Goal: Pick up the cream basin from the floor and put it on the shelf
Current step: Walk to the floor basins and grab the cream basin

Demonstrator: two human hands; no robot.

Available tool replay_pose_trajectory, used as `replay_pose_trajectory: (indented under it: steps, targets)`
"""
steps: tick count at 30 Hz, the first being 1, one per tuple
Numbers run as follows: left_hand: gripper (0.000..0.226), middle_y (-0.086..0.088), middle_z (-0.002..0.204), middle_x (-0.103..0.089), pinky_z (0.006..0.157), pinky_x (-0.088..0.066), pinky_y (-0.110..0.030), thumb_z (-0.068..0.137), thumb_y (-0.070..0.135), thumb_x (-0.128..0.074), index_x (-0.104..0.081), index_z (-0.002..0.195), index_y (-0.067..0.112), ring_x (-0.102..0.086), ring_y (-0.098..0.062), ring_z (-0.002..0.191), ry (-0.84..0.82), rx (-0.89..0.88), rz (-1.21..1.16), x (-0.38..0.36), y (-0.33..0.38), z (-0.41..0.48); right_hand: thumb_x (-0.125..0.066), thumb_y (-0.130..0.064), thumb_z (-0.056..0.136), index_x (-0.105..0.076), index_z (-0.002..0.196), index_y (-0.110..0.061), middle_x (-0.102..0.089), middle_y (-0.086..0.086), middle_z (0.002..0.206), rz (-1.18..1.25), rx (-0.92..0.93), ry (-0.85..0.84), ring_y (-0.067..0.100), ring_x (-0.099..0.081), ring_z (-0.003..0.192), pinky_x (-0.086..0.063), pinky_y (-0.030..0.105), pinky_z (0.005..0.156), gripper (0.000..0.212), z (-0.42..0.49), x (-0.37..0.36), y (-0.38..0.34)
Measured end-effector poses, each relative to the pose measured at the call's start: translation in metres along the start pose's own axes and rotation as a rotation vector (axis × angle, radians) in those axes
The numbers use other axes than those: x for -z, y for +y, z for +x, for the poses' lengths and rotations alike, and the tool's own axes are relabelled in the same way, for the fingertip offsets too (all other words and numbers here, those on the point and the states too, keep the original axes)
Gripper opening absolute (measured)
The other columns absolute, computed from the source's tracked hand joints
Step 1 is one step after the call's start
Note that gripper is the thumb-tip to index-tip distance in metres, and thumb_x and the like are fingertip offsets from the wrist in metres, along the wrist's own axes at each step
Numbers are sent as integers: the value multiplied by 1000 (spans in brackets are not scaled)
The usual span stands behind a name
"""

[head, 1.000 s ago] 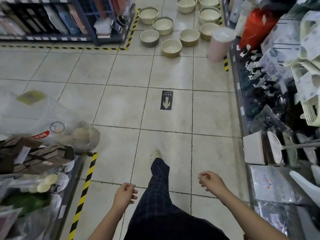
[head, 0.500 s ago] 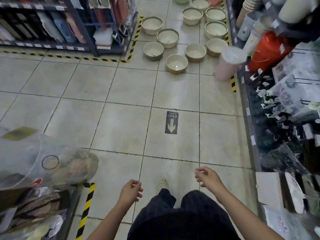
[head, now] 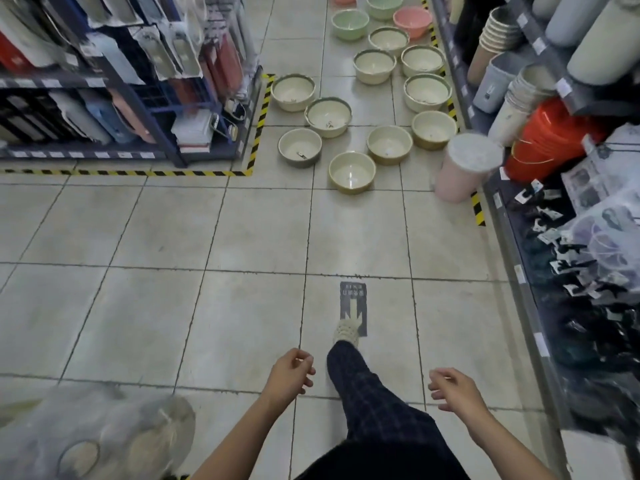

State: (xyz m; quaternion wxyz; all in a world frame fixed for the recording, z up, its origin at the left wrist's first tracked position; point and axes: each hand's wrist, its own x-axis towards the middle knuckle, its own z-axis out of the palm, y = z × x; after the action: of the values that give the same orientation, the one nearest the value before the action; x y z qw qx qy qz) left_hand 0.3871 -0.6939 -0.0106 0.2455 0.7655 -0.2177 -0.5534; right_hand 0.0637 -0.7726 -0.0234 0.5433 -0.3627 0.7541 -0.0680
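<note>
The person stands on a pale tiled floor in a shop aisle, both bare hands held low in front and carrying nothing. The left hand has its fingers loosely curled in toward the palm; the right hand is half open, its fingers bent and apart. One leg in dark checked trousers reaches forward, and the pale perforated shoe rests on the lower end of a dark floor sticker bearing a pale arrow. The small writing at the sticker's top is too blurred to read.

The cream basins sit on the floor well ahead of the hands — a loose cluster across several tiles. The nearest cream basin stands upright and alone at the front of the group, with another just behind to its right and a grey-sided one to its left. Further back lie green basins and a pink basin.

Right of the cluster a pale pink lidded bin stands beside the right-hand shelf, which holds orange buckets, stacked pale bins and packets with small tags — their print illegible. Yellow-and-black hazard tape edges the blue rack on the left. A clear plastic bag blurs the lower left corner.
</note>
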Motion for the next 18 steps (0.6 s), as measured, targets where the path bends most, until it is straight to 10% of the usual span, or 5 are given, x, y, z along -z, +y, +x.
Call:
replay_pose_trajectory:
  steps: [18]
  targets:
    - [15,-20,95,-71,59,-53,-33,103,13,-53,-63,106,2,-64,-28,68,148,221,-134,184,248,286,-59,-29,96,-67,106,-28,-70,-5,100,-354,250,-213,12,-69,87,-47,20,66,13,202,-109,-433]
